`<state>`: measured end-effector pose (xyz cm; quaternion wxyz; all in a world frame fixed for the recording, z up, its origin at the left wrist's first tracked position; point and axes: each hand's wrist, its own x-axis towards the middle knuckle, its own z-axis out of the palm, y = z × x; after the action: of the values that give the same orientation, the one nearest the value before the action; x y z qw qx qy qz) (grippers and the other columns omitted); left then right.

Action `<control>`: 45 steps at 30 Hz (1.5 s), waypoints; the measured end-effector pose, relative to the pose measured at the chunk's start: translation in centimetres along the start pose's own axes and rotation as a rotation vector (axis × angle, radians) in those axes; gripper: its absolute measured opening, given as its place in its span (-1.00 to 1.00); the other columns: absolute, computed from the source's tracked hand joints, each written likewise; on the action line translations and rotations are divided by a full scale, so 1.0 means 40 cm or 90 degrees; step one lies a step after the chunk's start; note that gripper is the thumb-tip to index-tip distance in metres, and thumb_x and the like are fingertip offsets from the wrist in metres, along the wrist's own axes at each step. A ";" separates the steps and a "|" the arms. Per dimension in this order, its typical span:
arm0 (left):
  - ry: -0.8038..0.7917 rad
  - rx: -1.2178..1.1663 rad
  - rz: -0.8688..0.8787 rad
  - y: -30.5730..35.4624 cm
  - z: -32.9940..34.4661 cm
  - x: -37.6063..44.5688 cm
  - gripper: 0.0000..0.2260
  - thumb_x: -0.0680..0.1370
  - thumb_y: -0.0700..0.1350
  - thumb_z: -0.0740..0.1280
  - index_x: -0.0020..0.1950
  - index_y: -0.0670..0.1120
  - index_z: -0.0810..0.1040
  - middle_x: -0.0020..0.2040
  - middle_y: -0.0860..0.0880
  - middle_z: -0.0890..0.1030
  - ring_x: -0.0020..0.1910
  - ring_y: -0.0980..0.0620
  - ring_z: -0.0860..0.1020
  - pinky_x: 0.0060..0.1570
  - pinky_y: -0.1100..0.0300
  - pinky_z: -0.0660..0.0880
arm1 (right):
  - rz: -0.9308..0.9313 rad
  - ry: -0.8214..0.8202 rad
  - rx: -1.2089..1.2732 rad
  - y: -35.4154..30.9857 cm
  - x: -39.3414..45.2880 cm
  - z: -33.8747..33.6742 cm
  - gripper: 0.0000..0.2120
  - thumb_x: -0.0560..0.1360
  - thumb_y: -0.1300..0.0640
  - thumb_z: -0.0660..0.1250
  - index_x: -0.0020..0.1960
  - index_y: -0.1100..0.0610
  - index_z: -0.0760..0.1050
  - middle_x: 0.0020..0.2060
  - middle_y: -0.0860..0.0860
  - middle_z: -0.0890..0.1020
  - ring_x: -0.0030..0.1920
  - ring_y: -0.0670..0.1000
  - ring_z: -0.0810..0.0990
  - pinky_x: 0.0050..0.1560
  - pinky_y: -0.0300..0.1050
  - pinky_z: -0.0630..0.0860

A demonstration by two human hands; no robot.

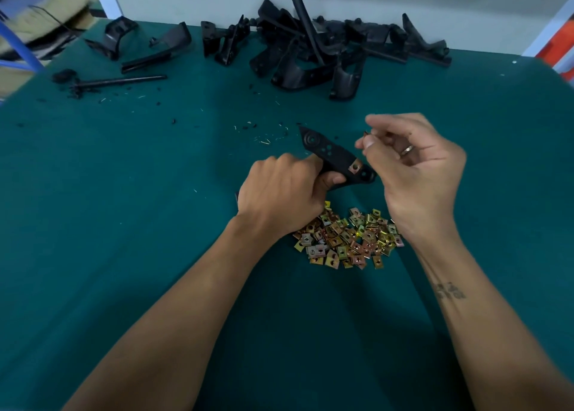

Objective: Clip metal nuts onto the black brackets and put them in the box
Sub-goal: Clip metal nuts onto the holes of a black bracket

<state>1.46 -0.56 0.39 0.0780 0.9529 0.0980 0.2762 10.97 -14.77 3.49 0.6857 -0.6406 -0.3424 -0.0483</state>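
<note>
A black bracket (334,157) is held up over the green table (124,193) by the left hand (281,197). The fingers of that hand are curled tight around the near end of the bracket, and the thumb is pressed on its side. One metal nut (355,168) is already clipped on the bracket, near its right end. A second small nut (367,135) is pinched between the thumb and first finger of the right hand (417,174), just above the right end of the bracket and not touching it. A ring (407,150) is worn on that hand. A heap of loose gold-colored nuts (348,239) is spread on the table just below both hands. A big pile of black brackets (316,47) is stacked at the far edge of the table, well apart from the hands. Small black crumbs (74,90) are scattered at the far left.
</note>
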 end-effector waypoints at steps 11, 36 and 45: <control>-0.022 -0.018 0.061 0.009 -0.005 0.000 -0.49 0.62 0.26 0.02 -0.07 -0.10 0.56 -0.37 -0.18 0.55 -0.41 -0.31 0.52 -0.40 0.10 0.25 | 0.027 -0.119 -0.009 -0.024 -0.006 -0.004 -0.70 0.57 0.39 0.39 0.26 0.18 0.57 -0.09 0.00 0.68 -0.04 -0.09 0.67 0.06 -0.20 0.58; -0.024 0.014 0.027 0.015 -0.009 0.005 -0.59 0.63 0.23 0.15 -0.14 -0.07 0.54 -0.26 -0.10 0.63 -0.33 -0.30 0.57 -0.38 0.08 0.28 | 0.122 0.007 0.117 -0.030 -0.048 0.059 -0.85 0.55 0.36 0.43 -0.06 0.12 0.62 -0.25 -0.11 0.73 -0.19 -0.16 0.67 -0.22 -0.31 0.58; -0.009 0.023 0.033 0.019 -0.007 -0.002 -0.59 0.60 0.16 0.04 -0.10 -0.09 0.52 -0.25 -0.10 0.63 -0.35 -0.30 0.57 -0.39 0.07 0.26 | 0.061 -0.069 -0.060 -0.018 -0.048 0.054 -0.88 0.62 0.29 0.35 -0.04 0.14 0.63 -0.19 -0.01 0.61 -0.20 -0.26 0.55 -0.23 -0.43 0.49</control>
<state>1.35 -1.28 0.74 0.0546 0.9582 0.0780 0.2699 8.29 -13.64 2.96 0.6367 -0.6895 -0.3453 0.0034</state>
